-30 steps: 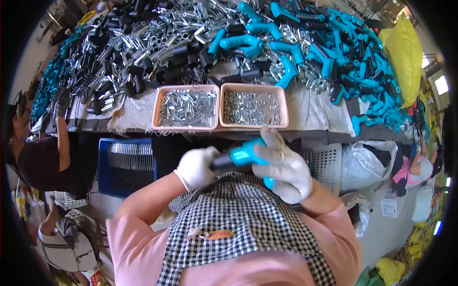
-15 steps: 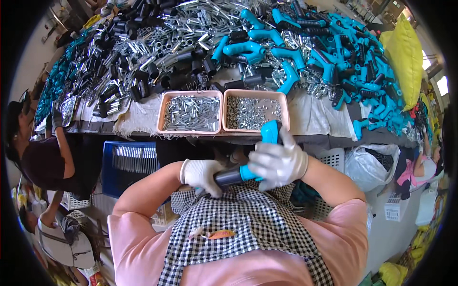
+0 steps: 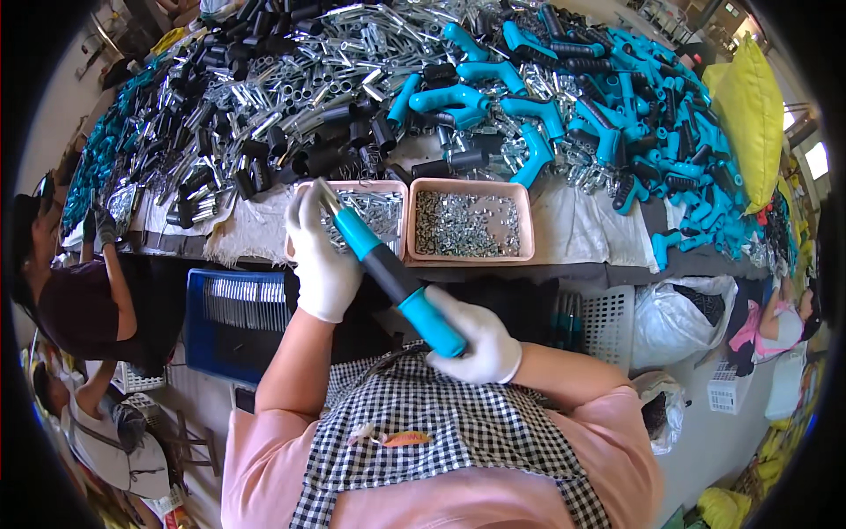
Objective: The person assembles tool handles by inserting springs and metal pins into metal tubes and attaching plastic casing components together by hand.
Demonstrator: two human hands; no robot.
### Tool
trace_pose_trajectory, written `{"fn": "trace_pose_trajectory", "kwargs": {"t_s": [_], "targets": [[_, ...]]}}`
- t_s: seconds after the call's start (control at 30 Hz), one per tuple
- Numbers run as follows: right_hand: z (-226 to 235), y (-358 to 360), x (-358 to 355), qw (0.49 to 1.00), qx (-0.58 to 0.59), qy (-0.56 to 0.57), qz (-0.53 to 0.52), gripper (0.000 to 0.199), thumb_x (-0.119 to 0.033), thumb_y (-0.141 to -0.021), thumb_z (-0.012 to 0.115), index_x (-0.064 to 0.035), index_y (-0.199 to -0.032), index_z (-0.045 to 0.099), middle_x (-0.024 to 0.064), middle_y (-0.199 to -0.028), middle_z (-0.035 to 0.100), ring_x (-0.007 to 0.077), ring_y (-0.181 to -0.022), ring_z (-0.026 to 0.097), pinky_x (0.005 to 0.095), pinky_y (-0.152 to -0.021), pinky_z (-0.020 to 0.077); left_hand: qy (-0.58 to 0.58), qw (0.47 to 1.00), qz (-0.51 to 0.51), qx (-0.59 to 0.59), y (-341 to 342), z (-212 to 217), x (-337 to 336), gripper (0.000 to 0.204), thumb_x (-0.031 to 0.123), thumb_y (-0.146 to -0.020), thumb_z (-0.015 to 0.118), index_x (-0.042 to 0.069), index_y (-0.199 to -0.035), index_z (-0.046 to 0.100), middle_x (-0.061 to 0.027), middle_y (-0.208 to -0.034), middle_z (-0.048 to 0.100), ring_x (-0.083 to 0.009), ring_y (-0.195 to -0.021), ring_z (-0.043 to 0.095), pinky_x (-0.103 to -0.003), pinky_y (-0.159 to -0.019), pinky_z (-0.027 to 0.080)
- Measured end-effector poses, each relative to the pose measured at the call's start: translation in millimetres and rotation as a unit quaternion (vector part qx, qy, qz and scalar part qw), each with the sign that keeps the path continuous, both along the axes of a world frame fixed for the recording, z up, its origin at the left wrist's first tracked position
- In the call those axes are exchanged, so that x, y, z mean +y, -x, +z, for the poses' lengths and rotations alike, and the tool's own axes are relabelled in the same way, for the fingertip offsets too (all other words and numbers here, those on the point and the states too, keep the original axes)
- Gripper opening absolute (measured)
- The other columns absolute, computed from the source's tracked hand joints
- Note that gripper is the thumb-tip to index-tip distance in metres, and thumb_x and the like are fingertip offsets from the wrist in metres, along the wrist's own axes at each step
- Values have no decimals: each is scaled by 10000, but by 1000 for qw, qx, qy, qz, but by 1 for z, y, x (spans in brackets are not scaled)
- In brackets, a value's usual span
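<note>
A long teal-and-black handled tool (image 3: 392,273) with a grey metal tip slants across in front of my body, its tip up over the left tray. My right hand (image 3: 483,342), in a white glove, is closed round its lower teal end. My left hand (image 3: 324,273), also gloved in white, is at the upper end, fingers pointing up along the metal tip; its thumb is hidden behind the tool. Beyond the hands stand two pink trays: the left tray (image 3: 407,216) holds small metal pins, partly covered by my left hand, and the right tray (image 3: 471,257) small metal pieces.
Heaped on the table are metal tubes (image 3: 352,57), black sleeves (image 3: 322,160) and teal curved handles (image 3: 533,154). A blue crate (image 3: 198,326) of metal parts stands lower left, a white sack (image 3: 679,317) lower right. A person (image 3: 75,295) works at the left.
The tool has swung up and left, now tip-up. My left hand has moved from the black section to the tip; my right hand has dropped and closed round the lower teal end.
</note>
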State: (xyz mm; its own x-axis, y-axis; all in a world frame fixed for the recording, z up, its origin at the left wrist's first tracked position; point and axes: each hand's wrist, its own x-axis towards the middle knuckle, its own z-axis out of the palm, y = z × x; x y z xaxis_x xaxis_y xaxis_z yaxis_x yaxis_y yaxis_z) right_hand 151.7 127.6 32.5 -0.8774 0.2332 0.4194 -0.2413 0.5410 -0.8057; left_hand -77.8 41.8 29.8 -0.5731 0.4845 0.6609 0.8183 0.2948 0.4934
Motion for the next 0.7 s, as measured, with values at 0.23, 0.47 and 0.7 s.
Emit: {"fn": "trace_pose_trajectory", "kwargs": {"t_s": [0.23,0.47,0.7], "targets": [[5,45,73,960,-90,-209,161,559,-337,-724,742,-37,-1179,621,147,-935,663,303,-854,646,420,-771,522,-211,589,-330,-707,-9,21,-7,518,440,-999,434,-3,-1261,488,-118,-855,572,-199,-602,561,-345,-609,517],[-34,73,280,738,-253,-555,-288,304,-262,-709,741,-123,-976,697,101,-1168,581,301,-1139,488,498,-1026,361,26,749,-366,-552,7,18,-7,429,366,-1010,460,-39,-1107,566,-56,-781,581,-129,-664,540,-271,-644,446],[-37,85,297,800,-210,-505,-248,257,-263,-688,740,-133,-903,684,84,-1224,556,306,-1196,461,567,-1086,274,215,754,-414,-462,14,-9,1,424,310,-925,603,-17,-1195,612,-156,-887,666,-253,-815,668,-342,-764,522]]}}
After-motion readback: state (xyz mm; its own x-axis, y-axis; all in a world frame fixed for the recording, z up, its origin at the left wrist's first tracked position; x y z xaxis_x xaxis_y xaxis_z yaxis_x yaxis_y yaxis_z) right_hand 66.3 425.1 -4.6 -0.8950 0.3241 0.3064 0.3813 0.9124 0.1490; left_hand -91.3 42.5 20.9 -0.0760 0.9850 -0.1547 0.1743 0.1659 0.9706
